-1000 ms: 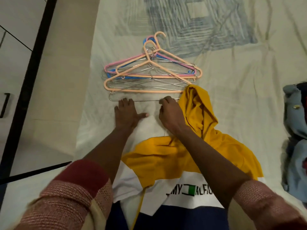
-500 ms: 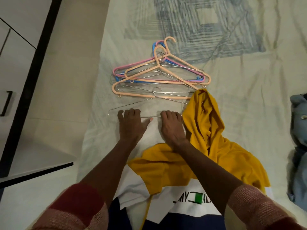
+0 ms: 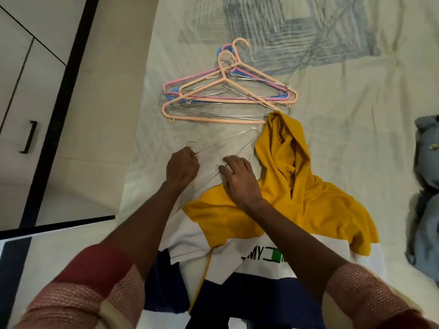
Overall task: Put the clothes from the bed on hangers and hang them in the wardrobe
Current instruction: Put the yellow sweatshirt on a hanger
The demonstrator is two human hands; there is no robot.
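A yellow, white and navy hooded top [image 3: 297, 200] lies spread on the bed [image 3: 356, 96], hood pointing away from me. A thin wire hanger [image 3: 223, 144] lies just left of the hood, turned at an angle. My left hand [image 3: 181, 168] grips it near its hook. My right hand [image 3: 240, 178] rests on the top's neck edge, fingers curled over the hanger's lower wire. A pile of peach, pink, blue and wire hangers [image 3: 228, 96] lies further up the bed.
Grey-blue clothes [image 3: 427, 191] are heaped at the bed's right edge. A wardrobe door with a black handle [image 3: 29, 136] and a dark frame [image 3: 61, 103] stands on the left, with beige floor [image 3: 102, 138] between it and the bed.
The wire hanger was pulled out of the pile toward me and turned. My left hand went from lying flat to gripping it near the hook; my right hand took its lower wire.
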